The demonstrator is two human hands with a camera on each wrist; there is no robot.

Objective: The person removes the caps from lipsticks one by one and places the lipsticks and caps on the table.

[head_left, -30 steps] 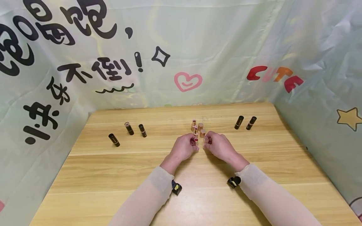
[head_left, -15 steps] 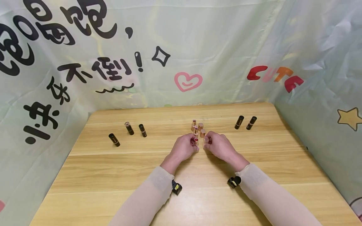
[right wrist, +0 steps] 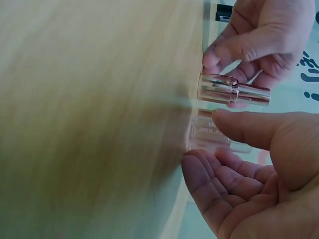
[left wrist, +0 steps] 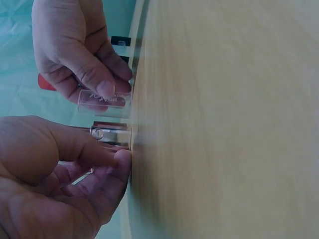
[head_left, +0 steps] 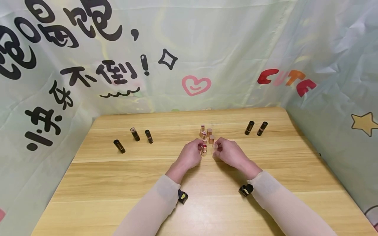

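1. Lipstick stands upright on the counter, rose-gold and shiny, red showing at its top. Probably light, stiff-walled and rather slippery; the colour stick likely soft and easily smeared. Best taken low, by the broader base, clear of the red.
2. Clear cap, see-through, stands just right of the lipstick, the two apart. Likely very light, stiff, smooth, perhaps prone to cracking or tipping. Best pinched lightly by opposite side walls.
3. Left hand: fingers loosely bent, thumb and fingertips low near the counter, not closed round anything. Lipstick lies just beyond the fingertips, on the side towards the other hand; one finger shows behind it in the right wrist view. Whether that finger touches it, cannot tell.
4. Right hand: partly closed, thumb to one side of the clear cap and bent fingers to the other, a light pinch by the look of it. How firm, cannot tell. The cap sits at the fingertips, between this hand and the lipstick.
5. Behind: two more lipsticks in a file with the first; rose-gold caps beside them. Black tubes well apart on both flanks.
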